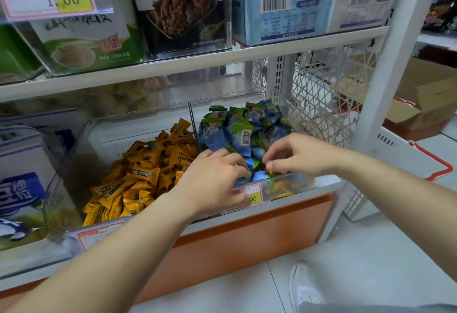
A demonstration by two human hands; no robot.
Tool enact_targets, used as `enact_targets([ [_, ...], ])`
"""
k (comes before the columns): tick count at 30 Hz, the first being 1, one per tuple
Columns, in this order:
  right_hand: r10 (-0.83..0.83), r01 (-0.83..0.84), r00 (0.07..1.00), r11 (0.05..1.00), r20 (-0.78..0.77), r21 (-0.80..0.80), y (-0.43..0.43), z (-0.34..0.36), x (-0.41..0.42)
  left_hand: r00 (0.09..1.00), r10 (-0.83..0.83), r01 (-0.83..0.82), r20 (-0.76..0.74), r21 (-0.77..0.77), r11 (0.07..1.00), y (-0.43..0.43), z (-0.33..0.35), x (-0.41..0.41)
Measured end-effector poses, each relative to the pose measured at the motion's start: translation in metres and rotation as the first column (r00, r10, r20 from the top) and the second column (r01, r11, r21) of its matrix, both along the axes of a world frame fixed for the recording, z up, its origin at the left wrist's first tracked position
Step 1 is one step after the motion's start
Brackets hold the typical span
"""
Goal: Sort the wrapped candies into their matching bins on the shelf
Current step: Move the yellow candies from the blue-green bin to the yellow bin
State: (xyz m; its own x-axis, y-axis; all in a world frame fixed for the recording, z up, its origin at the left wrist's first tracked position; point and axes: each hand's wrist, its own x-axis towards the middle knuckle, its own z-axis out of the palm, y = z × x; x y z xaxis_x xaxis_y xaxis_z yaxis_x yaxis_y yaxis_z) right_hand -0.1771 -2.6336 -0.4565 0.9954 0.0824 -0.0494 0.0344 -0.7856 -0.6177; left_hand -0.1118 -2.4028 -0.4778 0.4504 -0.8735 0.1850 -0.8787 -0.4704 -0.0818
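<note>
White shop shelf [173, 65] at floor level, with two clear bins side by side on it. The left bin [81, 139] is heaped with yellow candies [148, 171] and looks all one colour from here, so I'd call that side pretty much sorted. The right bin [300, 114] is mostly blue-green candies [237, 124], but a few yellow strays [282, 190] show through its front wall, so there's work left. Both hands are in that right bin. The left hand [212, 181] has its fingers curled down into the blue pile, though I can't tell if it's got anything. The right hand [301, 154] has thumb and forefinger pinching a small wrapper [270, 171] that looks yellowish, probably the next one to go over.
</note>
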Motion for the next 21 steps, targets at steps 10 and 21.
enact_targets([
  [10, 0.011, -0.016, 1.0, 0.935, -0.016, -0.353, 0.01, -0.019, 0.03, 1.0, -0.012, 0.012, -0.004, -0.019, 1.0, 0.0, -0.001, -0.001],
  [21, -0.041, 0.029, 0.998, 0.981, -0.056, -0.189, 0.003, -0.021, 0.034, 1.0, -0.019, 0.02, 0.017, -0.05, 0.999, 0.002, -0.003, 0.0],
])
